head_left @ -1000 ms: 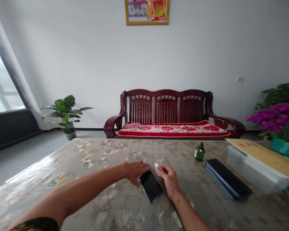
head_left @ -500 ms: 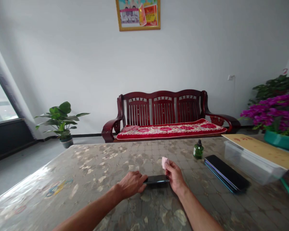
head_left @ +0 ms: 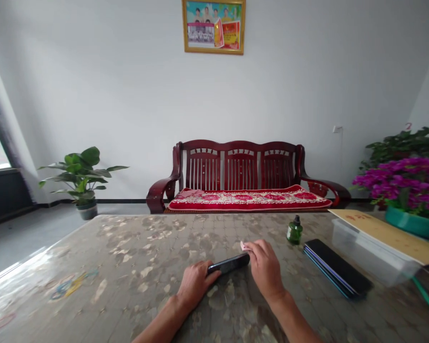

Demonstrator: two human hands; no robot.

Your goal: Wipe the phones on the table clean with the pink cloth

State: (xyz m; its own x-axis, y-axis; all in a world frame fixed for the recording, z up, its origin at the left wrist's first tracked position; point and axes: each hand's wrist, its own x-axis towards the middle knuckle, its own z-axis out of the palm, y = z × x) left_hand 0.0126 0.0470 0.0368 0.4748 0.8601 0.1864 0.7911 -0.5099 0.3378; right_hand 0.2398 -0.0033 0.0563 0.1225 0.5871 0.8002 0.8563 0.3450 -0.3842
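My left hand (head_left: 196, 281) grips the left end of a dark phone (head_left: 229, 265), thumb along its near edge. The phone is tilted, its right end higher, above the patterned table. My right hand (head_left: 266, 267) is closed at the phone's right end, pinching a small pink cloth (head_left: 245, 246) that pokes out past the fingertips. Whether the cloth touches the phone I cannot tell. To the right of that hand stands a small green bottle (head_left: 294, 231) with a black top. Beyond it lies a stack of phones (head_left: 338, 267), a black one uppermost.
A clear plastic box (head_left: 375, 252) with a tan envelope (head_left: 389, 233) on top stands at the right, near purple flowers in a teal pot (head_left: 413, 221). A green stick (head_left: 426, 295) lies by it. Coloured bands (head_left: 71, 285) lie at the left. A wooden sofa (head_left: 241, 166) stands behind the table (head_left: 146, 247).
The phone has gone from nearly level to tilted, right end up. My right hand has turned over, bringing the cloth down close to the phone's upper edge. The camera view has shifted slightly.
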